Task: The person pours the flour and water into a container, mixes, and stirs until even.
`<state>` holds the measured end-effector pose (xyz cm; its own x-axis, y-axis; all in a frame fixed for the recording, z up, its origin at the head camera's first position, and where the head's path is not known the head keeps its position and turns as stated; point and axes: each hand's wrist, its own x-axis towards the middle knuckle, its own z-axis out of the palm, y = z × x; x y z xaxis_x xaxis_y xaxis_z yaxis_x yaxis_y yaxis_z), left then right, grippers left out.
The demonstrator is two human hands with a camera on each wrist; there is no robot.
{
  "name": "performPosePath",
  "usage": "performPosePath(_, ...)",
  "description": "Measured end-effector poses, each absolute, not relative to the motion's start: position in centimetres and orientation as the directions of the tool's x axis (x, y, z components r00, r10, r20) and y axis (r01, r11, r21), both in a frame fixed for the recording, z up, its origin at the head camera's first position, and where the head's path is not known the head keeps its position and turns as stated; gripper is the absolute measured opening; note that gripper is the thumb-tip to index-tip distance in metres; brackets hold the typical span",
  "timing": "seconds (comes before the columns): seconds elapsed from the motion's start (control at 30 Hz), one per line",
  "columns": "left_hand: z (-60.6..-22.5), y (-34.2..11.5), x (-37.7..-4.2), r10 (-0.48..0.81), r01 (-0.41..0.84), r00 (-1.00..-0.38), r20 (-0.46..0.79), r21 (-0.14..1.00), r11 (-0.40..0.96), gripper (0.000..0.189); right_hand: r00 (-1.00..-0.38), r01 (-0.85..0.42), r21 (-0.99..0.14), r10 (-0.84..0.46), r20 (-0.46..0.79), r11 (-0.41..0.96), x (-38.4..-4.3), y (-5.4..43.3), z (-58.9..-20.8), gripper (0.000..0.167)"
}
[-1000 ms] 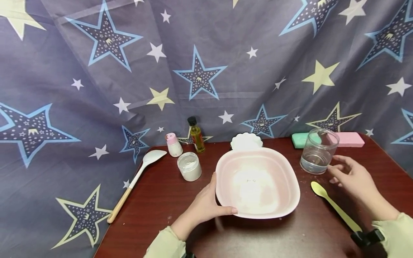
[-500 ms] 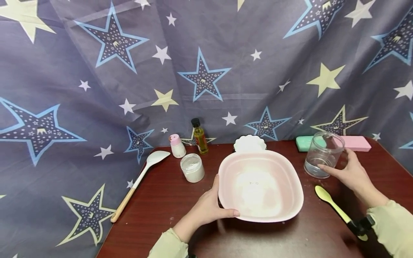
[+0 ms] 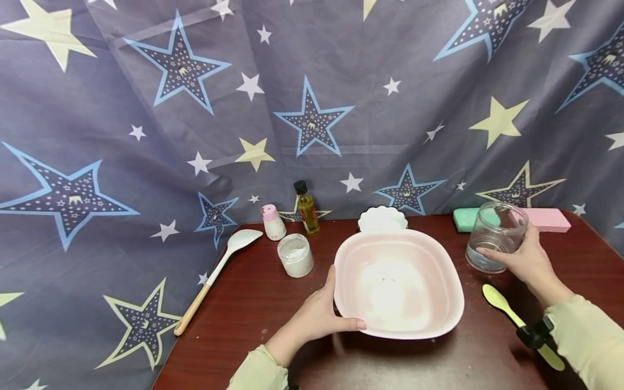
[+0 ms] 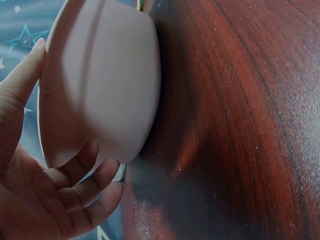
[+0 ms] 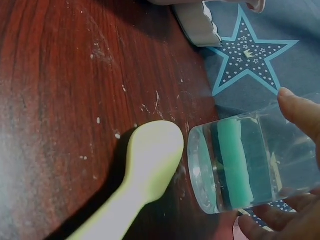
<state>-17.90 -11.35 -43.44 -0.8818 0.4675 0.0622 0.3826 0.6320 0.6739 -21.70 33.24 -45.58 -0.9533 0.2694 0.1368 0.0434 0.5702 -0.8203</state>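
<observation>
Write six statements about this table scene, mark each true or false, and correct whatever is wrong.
1. The left hand holds the pink bowl by its edge. True.
2. The right hand holds nothing. False: it holds the clear cup.
3. The clear cup is full to the brim. False: liquid fills only its lower part.
4. In the head view, the green block is to the left of the pink block. True.
5. The yellow-green spoon lies inside the pink bowl. False: it lies on the table.
6. The black-capped bottle stands beside the pink-topped shaker. True.
</observation>
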Motion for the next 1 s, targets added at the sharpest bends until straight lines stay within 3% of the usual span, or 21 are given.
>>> performPosePath(0.3,-43.6,-11.3,-17.9,0.468,0.378,-0.882,0.051,0.671,0.638,0.130,-0.940,0.045,-0.858,0.313,0.138,0.511,-22.1,33.1,-45.8,0.118)
performPosePath(1.0,-43.7,-11.4,-18.2,0.474,0.382,-0.879,0.050,0.670,0.637,0.130,-0.904,0.026,-0.792,0.353,0.242,0.610,-21.5,33.2,-44.7,0.109)
